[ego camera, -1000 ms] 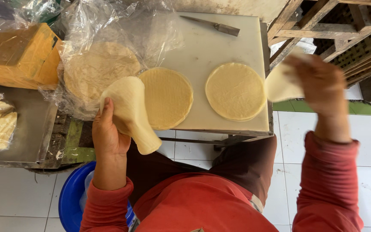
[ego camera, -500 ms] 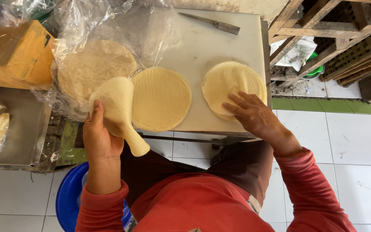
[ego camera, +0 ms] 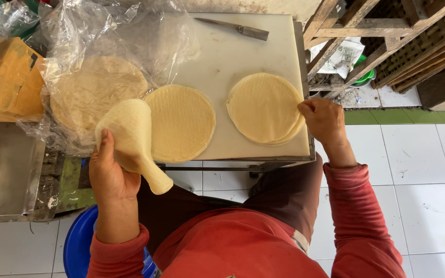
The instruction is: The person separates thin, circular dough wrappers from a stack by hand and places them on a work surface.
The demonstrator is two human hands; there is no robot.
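Two wrappers (ego camera: 265,107) lie stacked at the right of the worktop (ego camera: 222,56), one (ego camera: 181,122) at centre. Right hand (ego camera: 324,119) pinches the stack's edge. Left hand (ego camera: 110,172) grips a drooping wrapper (ego camera: 132,138). The bagged stack (ego camera: 96,95) remains to lay out.

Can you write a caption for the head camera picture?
Left hand holds a folded wrapper; right hand pinches round wrappers on a white board.
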